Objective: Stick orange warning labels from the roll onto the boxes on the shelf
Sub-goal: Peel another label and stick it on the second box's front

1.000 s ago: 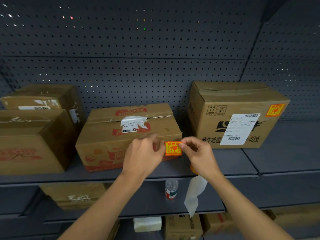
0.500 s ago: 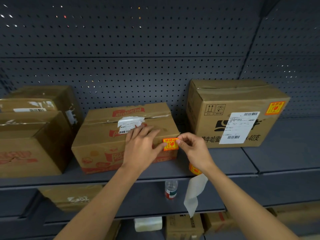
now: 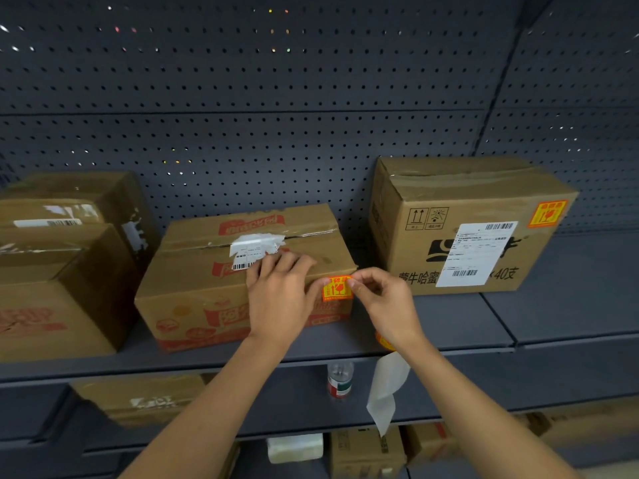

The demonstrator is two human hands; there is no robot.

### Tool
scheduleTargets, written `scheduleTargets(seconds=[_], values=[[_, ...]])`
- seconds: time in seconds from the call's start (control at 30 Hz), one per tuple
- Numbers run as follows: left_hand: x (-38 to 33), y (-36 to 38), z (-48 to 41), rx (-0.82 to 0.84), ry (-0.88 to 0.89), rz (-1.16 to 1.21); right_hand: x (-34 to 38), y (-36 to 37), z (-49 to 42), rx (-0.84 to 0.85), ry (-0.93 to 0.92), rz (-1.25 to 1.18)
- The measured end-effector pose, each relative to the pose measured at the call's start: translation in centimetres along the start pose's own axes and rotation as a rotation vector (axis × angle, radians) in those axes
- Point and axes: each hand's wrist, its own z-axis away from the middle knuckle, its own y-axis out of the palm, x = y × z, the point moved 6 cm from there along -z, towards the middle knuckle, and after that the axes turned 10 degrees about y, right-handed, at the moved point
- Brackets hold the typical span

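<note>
An orange warning label (image 3: pixel 337 288) lies against the upper right corner of the front of the middle cardboard box (image 3: pixel 207 288). My left hand (image 3: pixel 280 295) rests flat on that box, its thumb on the label's left edge. My right hand (image 3: pixel 383 302) pinches the label's right edge. The label roll (image 3: pixel 384 341) shows as an orange bit under my right wrist, with a white backing strip (image 3: pixel 385 392) hanging from it. The right box (image 3: pixel 460 223) carries an orange label (image 3: pixel 547 213) at its top right corner.
Two brown boxes (image 3: pixel 52 271) stand at the left of the grey shelf (image 3: pixel 449 323). Perforated back panel behind. On the lower shelf are a plastic bottle (image 3: pixel 340 380) and another box (image 3: pixel 138 399); more boxes and a white object sit below.
The label has gone from held in front of the box to lying on its front corner. My left hand has spread flat onto the box; both hands moved slightly up.
</note>
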Motion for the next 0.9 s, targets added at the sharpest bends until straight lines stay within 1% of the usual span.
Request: scheduleTargets(seconds=[0.3,0.47,0.83,0.9], values=[[-0.1,0.0,0.0,-0.053,0.015,-0.042,0.7,-0.4,0.5,-0.062,-0.115,0.188],[-0.2,0.1,-0.1,-0.055,-0.005,-0.051,0.8,-0.5,0.6,-0.065,-0.124,0.267],[-0.4,0.4,-0.1,-0.047,-0.017,-0.109,1.2,-1.3,0.5,-0.087,-0.170,0.306],[-0.5,0.4,-0.1,-0.054,-0.014,-0.114,1.6,-1.3,0.2,-0.052,-0.205,0.320]])
